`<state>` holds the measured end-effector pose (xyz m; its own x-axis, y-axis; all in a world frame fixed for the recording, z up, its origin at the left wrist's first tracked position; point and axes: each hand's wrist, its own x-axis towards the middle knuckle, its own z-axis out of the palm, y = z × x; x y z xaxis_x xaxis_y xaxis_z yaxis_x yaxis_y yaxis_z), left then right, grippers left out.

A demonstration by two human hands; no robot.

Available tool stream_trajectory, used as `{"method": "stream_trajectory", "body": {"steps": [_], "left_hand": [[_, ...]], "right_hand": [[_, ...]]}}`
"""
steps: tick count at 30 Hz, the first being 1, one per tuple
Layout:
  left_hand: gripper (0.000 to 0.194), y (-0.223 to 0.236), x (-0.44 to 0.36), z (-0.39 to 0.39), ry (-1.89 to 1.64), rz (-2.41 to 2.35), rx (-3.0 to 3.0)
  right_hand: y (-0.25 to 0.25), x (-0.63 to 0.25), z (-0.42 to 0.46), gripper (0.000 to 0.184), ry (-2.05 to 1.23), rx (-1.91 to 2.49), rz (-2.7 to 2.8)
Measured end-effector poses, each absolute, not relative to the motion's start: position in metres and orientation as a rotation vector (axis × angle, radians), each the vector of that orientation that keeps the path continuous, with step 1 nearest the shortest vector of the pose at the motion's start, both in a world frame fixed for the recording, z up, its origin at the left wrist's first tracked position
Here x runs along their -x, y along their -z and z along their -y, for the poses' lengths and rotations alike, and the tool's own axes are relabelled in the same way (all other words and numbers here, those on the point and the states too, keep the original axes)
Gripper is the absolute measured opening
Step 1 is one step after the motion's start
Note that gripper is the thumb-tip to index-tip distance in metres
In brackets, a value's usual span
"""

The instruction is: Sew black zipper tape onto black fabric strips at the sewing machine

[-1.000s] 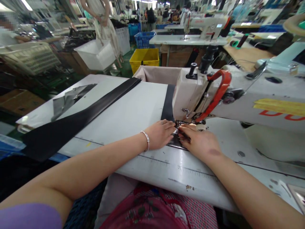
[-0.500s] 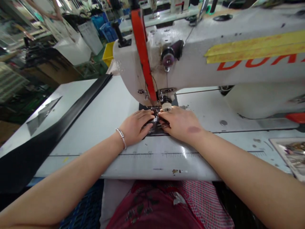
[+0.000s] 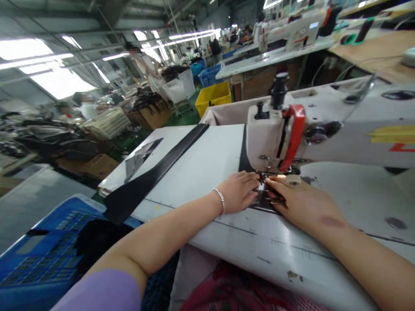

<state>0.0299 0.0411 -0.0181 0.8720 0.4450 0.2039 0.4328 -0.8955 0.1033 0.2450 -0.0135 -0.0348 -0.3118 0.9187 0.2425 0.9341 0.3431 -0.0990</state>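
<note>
Gotta be a sewing workshop: big machine (image 3: 350,144) at right of frame, second machine (image 3: 287,32) upper right, yellow bin (image 3: 212,97) upper centre, blue crate (image 3: 69,205) lower left, strip lights (image 3: 194,34) up top.

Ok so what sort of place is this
Probably a sewing workshop or factory: there's a sewing machine up close, a second machine behind it, and a long black strip on the near tabletop.

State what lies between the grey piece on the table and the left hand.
In the head view: the long black strip, then white tabletop nearer the hand.
</note>
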Motion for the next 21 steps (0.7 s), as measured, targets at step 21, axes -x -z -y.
{"method": "stream_trajectory", "body": {"steps": [21], "left_hand": [[0.028,-0.044,0.217,-0.141,0.063,-2.123,-2.304]], "right_hand": [[0.031,-0.239,0.009,0.043,-0.017,1.814,2.252]]}}
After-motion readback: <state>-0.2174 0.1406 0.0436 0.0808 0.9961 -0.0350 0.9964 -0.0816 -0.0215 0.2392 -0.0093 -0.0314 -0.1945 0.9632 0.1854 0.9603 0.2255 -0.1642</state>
